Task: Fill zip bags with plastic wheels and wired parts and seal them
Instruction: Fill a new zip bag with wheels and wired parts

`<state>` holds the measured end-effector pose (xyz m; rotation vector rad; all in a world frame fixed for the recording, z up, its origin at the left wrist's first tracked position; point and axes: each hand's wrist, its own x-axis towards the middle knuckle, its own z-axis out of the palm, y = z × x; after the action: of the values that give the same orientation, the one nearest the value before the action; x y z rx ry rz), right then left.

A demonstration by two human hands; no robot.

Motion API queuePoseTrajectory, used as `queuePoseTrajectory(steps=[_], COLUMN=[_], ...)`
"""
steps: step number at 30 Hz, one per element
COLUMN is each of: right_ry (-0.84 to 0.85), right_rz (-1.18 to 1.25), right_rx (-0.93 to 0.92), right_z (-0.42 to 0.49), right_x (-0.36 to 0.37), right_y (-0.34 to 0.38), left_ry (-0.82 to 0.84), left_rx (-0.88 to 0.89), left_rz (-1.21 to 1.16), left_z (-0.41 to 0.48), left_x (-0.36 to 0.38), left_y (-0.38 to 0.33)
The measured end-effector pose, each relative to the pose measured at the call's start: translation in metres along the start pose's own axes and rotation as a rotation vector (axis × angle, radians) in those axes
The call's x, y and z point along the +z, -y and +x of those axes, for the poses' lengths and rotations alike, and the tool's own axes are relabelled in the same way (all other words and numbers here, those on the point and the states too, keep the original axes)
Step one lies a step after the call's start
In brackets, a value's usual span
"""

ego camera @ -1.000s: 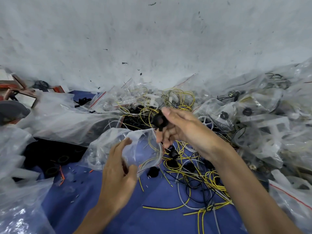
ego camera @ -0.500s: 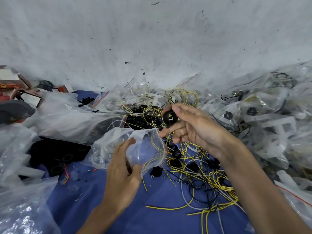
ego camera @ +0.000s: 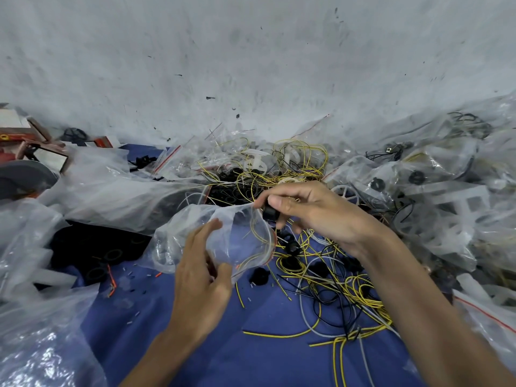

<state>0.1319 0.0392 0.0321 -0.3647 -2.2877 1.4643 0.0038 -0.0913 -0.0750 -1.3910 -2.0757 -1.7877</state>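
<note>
The person's left hand point(ego camera: 201, 277) holds a clear zip bag point(ego camera: 243, 233) up off the blue cloth point(ego camera: 279, 358), fingers curled under it and thumb pressed into its side, so the mouth gapes toward the other hand. The right hand point(ego camera: 315, 213) is at the mouth, thumb and forefinger pinching a small black part point(ego camera: 269, 212) just at the rim. Whether a wire trails from the part, I cannot tell.

The bag looks thin, limp and slick. It crumples wherever it is squeezed and will not hold its mouth open unaided, so the best hold is near the rim, beside the red zip strip point(ego camera: 273, 244), not down at the belly. A few yellow wires already curl inside it, and they look springy enough to push back out.

The black part looks light, hard and smooth, safe to pinch firmly and easy to drop in. The loose wires point(ego camera: 335, 280) on the cloth lie tangled together, so lifting one will likely drag its neighbours. Filled bags point(ego camera: 446, 191) are heaped to the right.
</note>
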Motion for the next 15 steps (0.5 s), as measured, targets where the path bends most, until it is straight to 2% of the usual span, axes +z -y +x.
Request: queuePoseTrajectory(steps=[15], right_ry=[-0.002], right_rz=[0.103], right_rx=[0.010], right_z=[0.006], right_x=[-0.004], right_y=[-0.013], left_ry=[-0.011], left_rx=[0.031], left_rz=[-0.039], left_z=[0.002], left_x=[-0.002], left_y=[-0.005])
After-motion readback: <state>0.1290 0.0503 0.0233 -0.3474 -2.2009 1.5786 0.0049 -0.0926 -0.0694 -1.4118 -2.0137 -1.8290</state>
